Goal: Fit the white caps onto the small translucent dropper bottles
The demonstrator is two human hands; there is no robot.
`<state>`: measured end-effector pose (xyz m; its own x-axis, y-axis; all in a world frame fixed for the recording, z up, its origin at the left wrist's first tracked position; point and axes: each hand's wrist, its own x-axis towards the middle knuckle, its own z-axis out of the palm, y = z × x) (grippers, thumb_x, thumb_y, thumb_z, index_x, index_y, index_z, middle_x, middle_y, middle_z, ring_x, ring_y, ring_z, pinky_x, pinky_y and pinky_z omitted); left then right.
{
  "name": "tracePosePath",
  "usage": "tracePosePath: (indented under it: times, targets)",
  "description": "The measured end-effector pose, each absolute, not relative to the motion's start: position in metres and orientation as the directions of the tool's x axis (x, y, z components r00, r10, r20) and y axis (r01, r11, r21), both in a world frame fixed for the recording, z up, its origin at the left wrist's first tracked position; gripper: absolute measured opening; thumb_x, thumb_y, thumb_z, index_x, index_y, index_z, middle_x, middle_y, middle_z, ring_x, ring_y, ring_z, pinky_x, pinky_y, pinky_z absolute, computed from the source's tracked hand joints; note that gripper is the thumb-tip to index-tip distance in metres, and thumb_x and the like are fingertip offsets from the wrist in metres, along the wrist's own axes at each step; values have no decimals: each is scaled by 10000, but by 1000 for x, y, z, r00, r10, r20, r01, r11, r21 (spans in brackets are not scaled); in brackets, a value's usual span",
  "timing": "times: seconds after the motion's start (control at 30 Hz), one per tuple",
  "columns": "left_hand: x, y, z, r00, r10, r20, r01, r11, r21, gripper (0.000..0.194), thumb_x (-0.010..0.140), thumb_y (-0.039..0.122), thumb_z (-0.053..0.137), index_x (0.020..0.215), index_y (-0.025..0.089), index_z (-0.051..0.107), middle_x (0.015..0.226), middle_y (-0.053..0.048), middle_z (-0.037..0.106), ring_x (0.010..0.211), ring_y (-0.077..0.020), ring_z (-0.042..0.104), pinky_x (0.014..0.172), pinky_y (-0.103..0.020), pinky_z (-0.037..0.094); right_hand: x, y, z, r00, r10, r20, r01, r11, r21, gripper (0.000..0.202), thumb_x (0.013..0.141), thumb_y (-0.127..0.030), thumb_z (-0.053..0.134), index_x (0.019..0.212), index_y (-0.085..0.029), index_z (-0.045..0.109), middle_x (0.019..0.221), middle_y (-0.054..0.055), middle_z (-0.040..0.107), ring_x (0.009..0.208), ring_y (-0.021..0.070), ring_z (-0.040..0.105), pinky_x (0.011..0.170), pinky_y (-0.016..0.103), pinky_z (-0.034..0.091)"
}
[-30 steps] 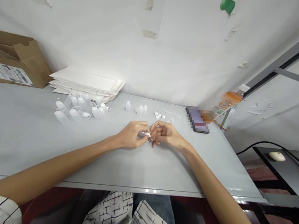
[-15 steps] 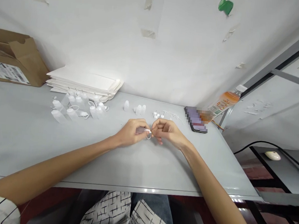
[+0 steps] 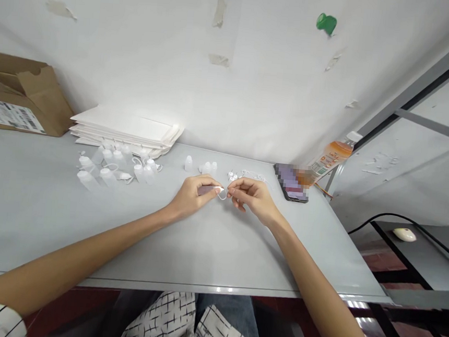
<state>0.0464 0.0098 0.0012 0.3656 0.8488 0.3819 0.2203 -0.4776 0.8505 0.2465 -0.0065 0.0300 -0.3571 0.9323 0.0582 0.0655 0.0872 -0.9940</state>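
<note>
My left hand (image 3: 192, 196) is closed around a small translucent squeeze bottle (image 3: 206, 190), its white tip pointing right. A thin white strap (image 3: 222, 198) curves down from the tip across a narrow gap to my right hand (image 3: 254, 196). There, thumb and forefinger pinch the strap's far end; whatever small piece is between them is mostly hidden. Just behind my right fingers lie a few small white caps (image 3: 232, 176) and some loose white straps (image 3: 253, 175). Farther back, small capless bottles (image 3: 188, 163) stand upright on the grey table (image 3: 217, 252).
At left sits a group of several bottles with caps and straps (image 3: 109, 175), before a stack of white envelopes (image 3: 126, 123). An open cardboard box (image 3: 53, 98) is at far left. A phone (image 3: 291, 184) lies at right beside a drink bottle (image 3: 333, 154).
My fingertips have drawn slightly apart, so the strap shows more plainly between them. The view has shifted a little; both hands keep their hold.
</note>
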Motion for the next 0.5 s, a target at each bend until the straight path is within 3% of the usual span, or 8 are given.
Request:
tracePosePath:
  times: [0.13, 0.27, 0.5]
  targets:
    - [46, 9, 1, 378, 846, 377, 221, -478, 850, 235, 886, 336, 587, 887, 158, 741, 906, -67, 719, 867, -188, 655, 784, -293, 501, 248, -5, 27, -345, 938, 43, 98, 81, -992, 217, 797, -366, 707, 817, -153, 669, 762, 37, 644, 548, 99, 511, 420, 223, 346]
    - [45, 8, 2, 396, 833, 387, 243, -502, 830, 229, 878, 328, 585, 876, 159, 739, 888, -65, 713, 840, -182, 650, 735, -275, 500, 248, -5, 24, -356, 934, 24, 98, 63, -993, 194, 782, -343, 719, 783, -154, 673, 613, -6, 571, 511, 92, 473, 423, 219, 333]
    - [42, 9, 3, 444, 793, 417, 286, -566, 773, 206, 849, 301, 576, 822, 147, 711, 819, -59, 679, 750, -160, 627, 624, -238, 468, 244, -7, 17, -374, 928, -5, 17, 1, -1000, 222, 755, -343, 758, 740, -148, 654, 590, -9, 592, 476, 94, 510, 438, 235, 420]
